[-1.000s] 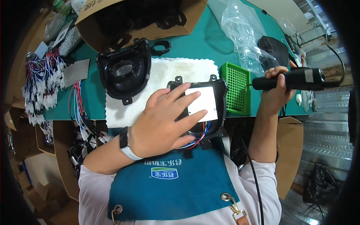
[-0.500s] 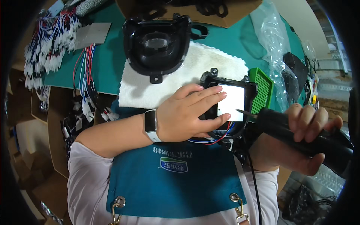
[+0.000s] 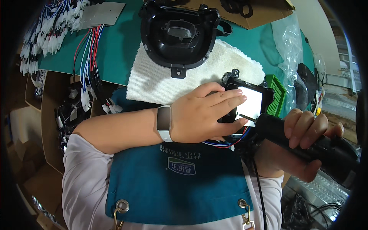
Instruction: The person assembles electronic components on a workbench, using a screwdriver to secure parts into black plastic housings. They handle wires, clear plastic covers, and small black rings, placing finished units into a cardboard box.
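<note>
My left hand point(image 3: 205, 114) lies with fingers stretched across a white panel point(image 3: 251, 103) set in a black plastic housing point(image 3: 268, 93); its thumb is partly hidden at the housing's near side. In my right hand point(image 3: 306, 132) is a black power screwdriver point(image 3: 270, 128), held tilted with its thin bit pointing left. The bit's tip meets the panel near its lower left corner, close to my left index fingertip. Red, blue and white wires point(image 3: 226, 145) come out from the housing's near edge. Beneath it lies a white cloth point(image 3: 149, 84).
A larger black plastic shell point(image 3: 180, 50) rests on the cloth's far side. Beside the housing stands a green perforated tray point(image 3: 276, 96). Wire bundles with white connectors point(image 3: 51, 34) lie at far left; a grey plate point(image 3: 101, 14) sits on other wires. Clear plastic wrap point(image 3: 285, 42) is at right.
The screwdriver bit has moved left across the panel, toward its lower left corner and my left index fingertip. My left hand stays on the panel. The whole view has shifted.
</note>
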Available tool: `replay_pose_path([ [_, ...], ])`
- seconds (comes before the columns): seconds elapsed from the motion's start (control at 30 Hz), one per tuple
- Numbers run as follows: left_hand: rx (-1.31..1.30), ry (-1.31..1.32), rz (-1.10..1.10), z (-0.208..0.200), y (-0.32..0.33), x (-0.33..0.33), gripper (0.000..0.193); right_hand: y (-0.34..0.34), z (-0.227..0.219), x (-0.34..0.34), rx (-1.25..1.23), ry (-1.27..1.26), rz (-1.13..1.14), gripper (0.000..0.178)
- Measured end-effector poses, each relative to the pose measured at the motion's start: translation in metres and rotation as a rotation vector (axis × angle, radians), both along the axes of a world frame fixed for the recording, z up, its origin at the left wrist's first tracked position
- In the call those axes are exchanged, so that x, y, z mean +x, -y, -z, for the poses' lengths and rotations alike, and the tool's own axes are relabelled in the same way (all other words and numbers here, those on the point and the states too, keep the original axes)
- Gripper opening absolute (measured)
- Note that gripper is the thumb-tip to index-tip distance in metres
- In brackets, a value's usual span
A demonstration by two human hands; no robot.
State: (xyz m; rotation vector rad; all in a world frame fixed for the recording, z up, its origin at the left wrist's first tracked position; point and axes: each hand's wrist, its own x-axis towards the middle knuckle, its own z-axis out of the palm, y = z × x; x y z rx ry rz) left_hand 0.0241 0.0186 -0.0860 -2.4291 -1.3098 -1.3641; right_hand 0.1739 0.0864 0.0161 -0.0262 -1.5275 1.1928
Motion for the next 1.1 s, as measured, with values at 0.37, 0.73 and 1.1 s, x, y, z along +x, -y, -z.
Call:
replay_pose_path([
  [0.37,0.020,0.007,-0.022,0.000,-0.001,0.003,0.018,0.003,-0.002,-0.002,-0.038,-0.050,-0.004,0.055],
  [0.73,0.027,0.055,-0.022,0.003,-0.001,0.005,0.017,-0.001,0.002,-0.006,0.027,0.053,-0.031,0.056],
  [1.1,-0.022,0.069,0.077,0.003,0.000,0.001,0.015,-0.034,-0.009,-0.017,0.141,0.288,-0.466,0.064],
])
